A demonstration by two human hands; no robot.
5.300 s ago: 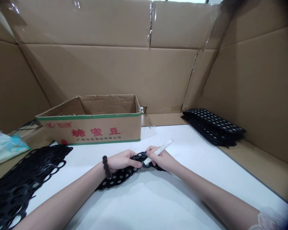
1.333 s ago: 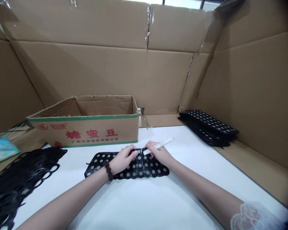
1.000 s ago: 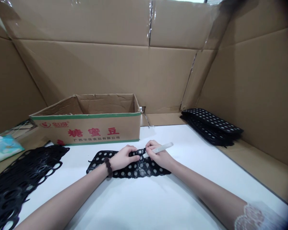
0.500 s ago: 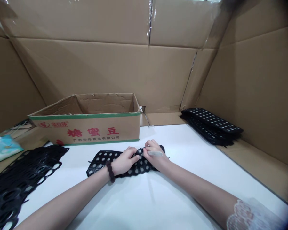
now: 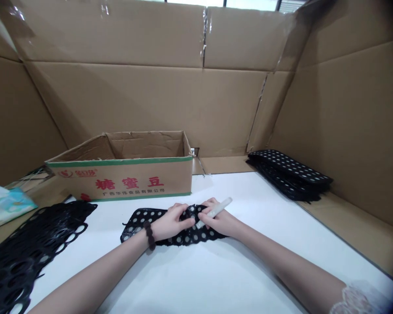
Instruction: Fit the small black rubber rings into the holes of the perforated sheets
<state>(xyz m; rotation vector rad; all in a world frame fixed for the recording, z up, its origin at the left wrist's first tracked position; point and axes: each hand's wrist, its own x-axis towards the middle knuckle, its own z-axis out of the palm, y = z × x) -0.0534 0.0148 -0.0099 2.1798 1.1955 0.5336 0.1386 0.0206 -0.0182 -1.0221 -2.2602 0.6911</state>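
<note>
A black piece with rows of round pale holes [image 5: 140, 221] lies on the white table in front of me. My left hand [image 5: 172, 223], a dark beaded band at its wrist, grips the middle of this piece, thumb on top and fingers curled toward its far edge. Right beside it, my right hand [image 5: 216, 220] is closed around a whitish, translucent pen-shaped tool [image 5: 221, 206]. The tool slants down to the left, its lower end at the piece near my left thumb. I cannot make out its tip.
Behind the hands stands an open cardboard box [image 5: 144, 179] with red lettering. Black mesh sheets with larger holes [image 5: 29, 244] lie at the left, near a tissue pack [image 5: 8, 206]. A stack of black dotted pieces [image 5: 290, 174] rests at the right. Cardboard walls [image 5: 150, 100] enclose the table.
The tool in my right hand has swung from nearly level to a steeper slant, and that hand has turned and lowered slightly. My left hand keeps its grip. The view has shifted a little.
</note>
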